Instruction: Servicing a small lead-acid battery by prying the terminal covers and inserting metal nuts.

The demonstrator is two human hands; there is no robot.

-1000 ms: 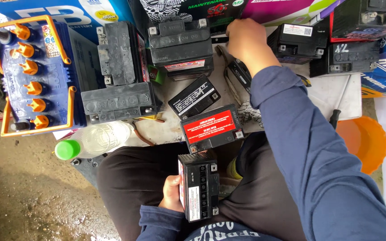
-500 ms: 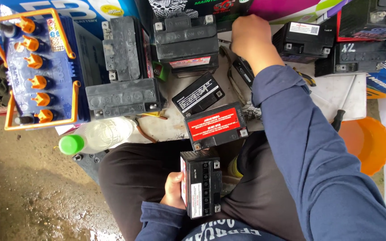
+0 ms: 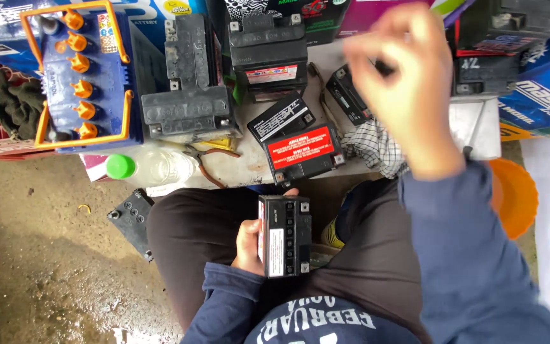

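Note:
I sit with a small black battery [image 3: 286, 236] resting upright on my lap. My left hand [image 3: 248, 245] grips its left side. My right hand [image 3: 402, 95] is lifted above the low white bench [image 3: 249, 169] and is motion-blurred. A small dark shape shows by its fingers, and I cannot tell whether they hold it. Just past my knees lies a battery with a red label [image 3: 303, 153], and a black battery with a white-printed label [image 3: 281, 121] lies behind it. A checkered cloth [image 3: 373, 146] lies under my right hand.
A blue battery with orange caps [image 3: 84, 76] stands at the left, with large black batteries [image 3: 189, 83] [image 3: 268, 48] beside it. A clear bottle with a green cap [image 3: 148, 167] and pliers [image 3: 208, 156] lie on the bench edge. An orange bowl [image 3: 514, 197] sits at right, and a black lid [image 3: 132, 220] lies on the wet floor.
My right hand has pulled back from the batteries at the rear of the bench and risen toward me. My left hand still holds the small battery on my lap.

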